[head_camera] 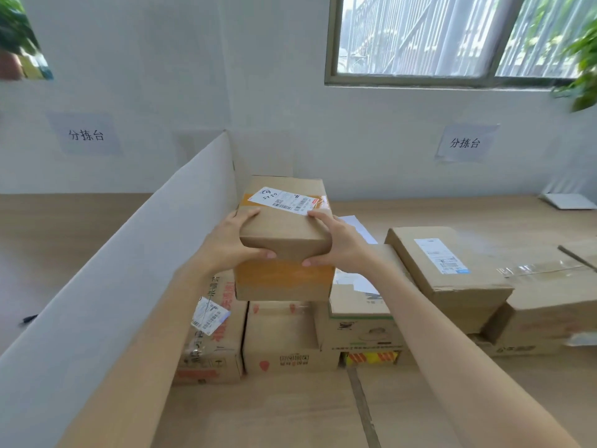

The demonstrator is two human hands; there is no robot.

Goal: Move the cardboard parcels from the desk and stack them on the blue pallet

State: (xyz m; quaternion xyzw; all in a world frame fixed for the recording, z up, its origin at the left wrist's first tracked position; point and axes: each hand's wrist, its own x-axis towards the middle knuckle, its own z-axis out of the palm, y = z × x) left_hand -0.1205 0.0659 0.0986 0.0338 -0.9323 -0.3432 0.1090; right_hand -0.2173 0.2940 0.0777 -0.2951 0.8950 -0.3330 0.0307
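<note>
Gripping the labelled cardboard parcel (284, 227) by its near end, the left hand (226, 240) and right hand (342, 247) have it at the top of a cluster of other parcels on the tabletop (484, 208), just beside the white partition (129, 253). Whether its base is clear of the box beneath (281, 337) or touching it cannot be told, and the blue pallet is not in view. The hold looks risky: both hands sit at the near corners, so the far end hangs unsupported and could dip and slide out, more so if the thumbs press on the glossy orange tape. A swing to the left would likely clip the partition. A low drag could shove the box beneath or nudge the tilted parcel (445, 263) perched to the right. Both arms reach forward, nearly straight. On each hand the fingers (250, 214) curl over the top edge while the thumb presses the front face, clamped on the parcel from opposite sides.
</note>
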